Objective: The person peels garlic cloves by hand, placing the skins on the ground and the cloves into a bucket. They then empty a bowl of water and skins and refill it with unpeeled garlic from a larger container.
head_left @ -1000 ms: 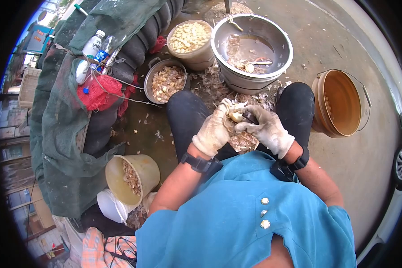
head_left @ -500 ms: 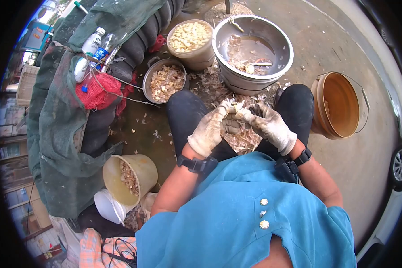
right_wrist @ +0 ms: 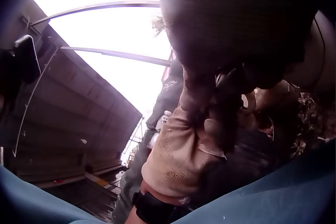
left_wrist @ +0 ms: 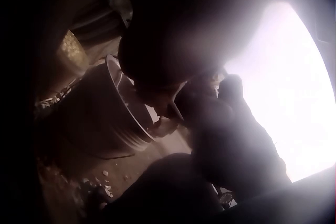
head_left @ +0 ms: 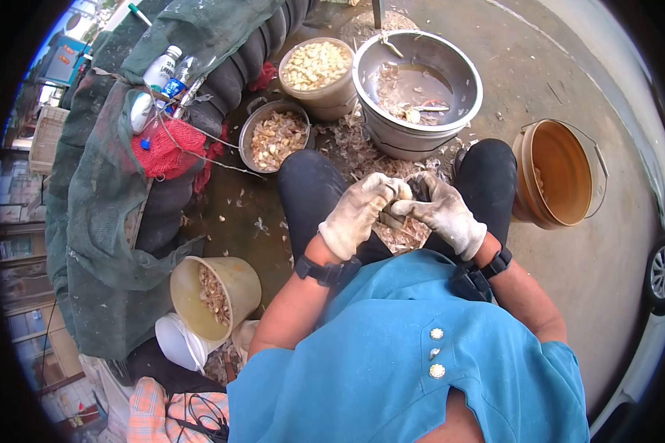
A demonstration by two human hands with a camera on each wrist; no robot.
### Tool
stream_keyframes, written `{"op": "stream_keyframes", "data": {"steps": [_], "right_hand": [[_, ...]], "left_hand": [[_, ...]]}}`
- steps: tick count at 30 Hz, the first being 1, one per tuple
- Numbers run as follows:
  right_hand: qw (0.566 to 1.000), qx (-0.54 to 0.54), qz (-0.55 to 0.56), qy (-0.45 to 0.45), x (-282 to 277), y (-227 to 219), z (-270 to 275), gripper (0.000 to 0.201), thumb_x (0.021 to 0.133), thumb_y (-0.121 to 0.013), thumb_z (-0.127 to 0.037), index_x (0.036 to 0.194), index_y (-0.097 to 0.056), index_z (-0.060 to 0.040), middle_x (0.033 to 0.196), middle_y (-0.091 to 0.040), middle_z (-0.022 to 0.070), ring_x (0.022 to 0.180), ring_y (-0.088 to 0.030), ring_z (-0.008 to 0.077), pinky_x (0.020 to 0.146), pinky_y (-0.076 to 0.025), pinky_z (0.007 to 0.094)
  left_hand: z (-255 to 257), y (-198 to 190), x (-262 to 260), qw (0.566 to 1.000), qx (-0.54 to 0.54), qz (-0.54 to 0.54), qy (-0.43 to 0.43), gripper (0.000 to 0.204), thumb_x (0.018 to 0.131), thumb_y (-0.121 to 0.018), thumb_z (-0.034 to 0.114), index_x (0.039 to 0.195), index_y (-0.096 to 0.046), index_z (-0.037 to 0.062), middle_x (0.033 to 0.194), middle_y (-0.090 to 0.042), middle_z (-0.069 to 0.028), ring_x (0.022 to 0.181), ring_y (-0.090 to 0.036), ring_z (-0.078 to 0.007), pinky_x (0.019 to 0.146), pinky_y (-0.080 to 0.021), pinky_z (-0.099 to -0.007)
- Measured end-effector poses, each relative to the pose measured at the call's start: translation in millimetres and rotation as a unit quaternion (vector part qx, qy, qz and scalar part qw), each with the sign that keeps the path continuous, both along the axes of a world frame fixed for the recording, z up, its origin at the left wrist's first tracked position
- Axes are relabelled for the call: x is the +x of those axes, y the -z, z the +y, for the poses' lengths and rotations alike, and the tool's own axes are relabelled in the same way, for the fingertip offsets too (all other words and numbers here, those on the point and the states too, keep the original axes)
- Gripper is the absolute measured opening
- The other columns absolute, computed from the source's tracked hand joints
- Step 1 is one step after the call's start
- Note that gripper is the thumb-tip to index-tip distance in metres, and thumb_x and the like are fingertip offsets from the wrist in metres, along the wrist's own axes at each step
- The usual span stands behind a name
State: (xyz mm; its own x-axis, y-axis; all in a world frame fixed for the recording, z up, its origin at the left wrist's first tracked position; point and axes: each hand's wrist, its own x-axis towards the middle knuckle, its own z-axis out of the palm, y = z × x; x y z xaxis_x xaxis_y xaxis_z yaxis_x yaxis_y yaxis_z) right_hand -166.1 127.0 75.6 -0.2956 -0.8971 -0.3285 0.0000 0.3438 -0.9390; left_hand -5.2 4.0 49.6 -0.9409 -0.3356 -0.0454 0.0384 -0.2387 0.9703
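Note:
Both hands wear soiled white gloves and meet between the knees in the head view. The left hand has its fingers curled round garlic, which the gloves now almost wholly hide. Against it works the right hand, thumb and fingertips at the left fingers. A thin blade-like edge of a small knife shows between the hands in the dark left wrist view; the right hand grips it. In the right wrist view the left glove is lit and the right one lies in shadow. Below the hands lie garlic skins.
Ahead stand a tub of peeled cloves, a pot of unpeeled-looking cloves and skins, and a large metal basin on a bucket. An orange bucket is at right. A cream bucket lies tipped at left, near netting-covered tyres.
The garlic seen between the hands earlier is now covered by the gloves. The hands parted slightly, then closed together, with the left fingers curling in further.

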Motion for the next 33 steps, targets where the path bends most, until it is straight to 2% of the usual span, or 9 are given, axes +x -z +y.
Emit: {"op": "stream_keyframes", "data": {"steps": [2, 4, 11, 15, 17, 20, 28, 30, 33], "right_hand": [[1.0, 0.006, 0.011, 0.004, 1, 1, 0, 0.041, 0.082, -0.08, -0.029, 0.105, -0.062, -0.0002, 0.092, -0.064, 0.0028, 0.087, -0.056, 0.0082, 0.079, -0.047, 0.0252], [0.994, -0.06, -0.086, 0.026, 4, 8, 1, 0.038, 0.083, -0.079, -0.026, 0.107, -0.062, -0.0012, 0.096, -0.063, 0.0025, 0.089, -0.055, 0.0082, 0.08, -0.047, 0.0251], [0.952, -0.104, -0.287, 0.029, 9, 6, 6, 0.031, 0.088, -0.073, -0.018, 0.112, -0.06, -0.0037, 0.101, -0.063, 0.0001, 0.092, -0.056, 0.0077, 0.082, -0.048, 0.0255], [0.944, -0.065, -0.323, 0.034, 11, -12, 10, 0.032, 0.092, -0.069, -0.024, 0.117, -0.058, -0.0077, 0.1, -0.062, -0.0026, 0.085, -0.054, 0.0034, 0.072, -0.045, 0.0201], [0.937, -0.054, -0.343, -0.028, 5, -11, 9, 0.031, 0.094, -0.066, -0.028, 0.118, -0.057, -0.0112, 0.09, -0.056, -0.0077, 0.069, -0.045, -0.001, 0.057, -0.033, 0.0153], [0.922, -0.066, -0.38, -0.032, 4, -7, 10, 0.028, 0.094, -0.066, -0.026, 0.115, -0.057, -0.0105, 0.084, -0.052, -0.009, 0.064, -0.039, -0.0002, 0.053, -0.029, 0.0173], [0.93, -0.058, -0.361, -0.037, -6, -3, 8, 0.023, 0.093, -0.067, -0.022, 0.11, -0.06, -0.0083, 0.082, -0.052, -0.0087, 0.064, -0.04, -0.0002, 0.054, -0.03, 0.0178], [0.931, -0.052, -0.36, -0.032, -4, -8, 6, 0.022, 0.093, -0.068, -0.022, 0.109, -0.061, -0.0081, 0.081, -0.052, -0.0086, 0.063, -0.04, -0.0002, 0.054, -0.031, 0.0182], [0.946, -0.041, -0.323, -0.004, -1, -10, 4, 0.022, 0.091, -0.07, -0.023, 0.105, -0.061, -0.0085, 0.079, -0.052, -0.0081, 0.063, -0.041, 0.0, 0.054, -0.034, 0.0192]], "left_hand": [[5, -2, 0, 0.998, 0.055, -0.013, -0.011, 0.038, 0.102, -0.049, 0.043, 0.108, -0.053, 0.0052, 0.098, -0.059, -0.0023, 0.08, -0.059, -0.0092, 0.072, -0.051, -0.0242], [6, -4, 0, 0.993, 0.11, -0.025, -0.021, 0.038, 0.102, -0.049, 0.043, 0.107, -0.054, 0.0053, 0.098, -0.06, -0.0025, 0.08, -0.059, -0.009, 0.072, -0.051, -0.0241], [10, -7, 2, 0.978, 0.191, -0.034, -0.07, 0.03, 0.103, -0.049, 0.035, 0.105, -0.058, 0.0061, 0.093, -0.059, -0.0023, 0.072, -0.056, -0.0102, 0.065, -0.048, -0.0228], [13, -1, 3, 0.965, 0.245, -0.01, -0.088, 0.028, 0.103, -0.049, 0.032, 0.106, -0.058, 0.0061, 0.091, -0.059, -0.0021, 0.07, -0.054, -0.0102, 0.059, -0.045, -0.0228], [6, -7, 7, 0.97, 0.234, -0.025, -0.066, 0.027, 0.102, -0.05, 0.032, 0.106, -0.058, 0.0069, 0.09, -0.059, -0.0019, 0.069, -0.054, -0.0105, 0.059, -0.044, -0.0238], [5, -13, 7, 0.974, 0.219, -0.04, -0.045, 0.024, 0.102, -0.051, 0.031, 0.106, -0.058, 0.0083, 0.09, -0.058, -0.0014, 0.069, -0.053, -0.0106, 0.06, -0.044, -0.0242], [9, -2, 3, 0.972, 0.23, -0.011, -0.051, 0.024, 0.1, -0.055, 0.033, 0.103, -0.056, 0.0096, 0.096, -0.06, -0.0018, 0.071, -0.055, -0.0105, 0.064, -0.045, -0.0228], [6, -7, 0, 0.992, 0.123, -0.016, -0.04, 0.026, 0.101, -0.054, 0.036, 0.104, -0.055, 0.0096, 0.096, -0.06, -0.0018, 0.071, -0.054, -0.0093, 0.066, -0.046, -0.0233], [3, -17, -1, 0.995, 0.097, -0.029, -0.004, 0.03, 0.101, -0.053, 0.039, 0.105, -0.053, 0.009, 0.097, -0.06, -0.001, 0.07, -0.052, -0.007, 0.065, -0.046, -0.0211]]}}
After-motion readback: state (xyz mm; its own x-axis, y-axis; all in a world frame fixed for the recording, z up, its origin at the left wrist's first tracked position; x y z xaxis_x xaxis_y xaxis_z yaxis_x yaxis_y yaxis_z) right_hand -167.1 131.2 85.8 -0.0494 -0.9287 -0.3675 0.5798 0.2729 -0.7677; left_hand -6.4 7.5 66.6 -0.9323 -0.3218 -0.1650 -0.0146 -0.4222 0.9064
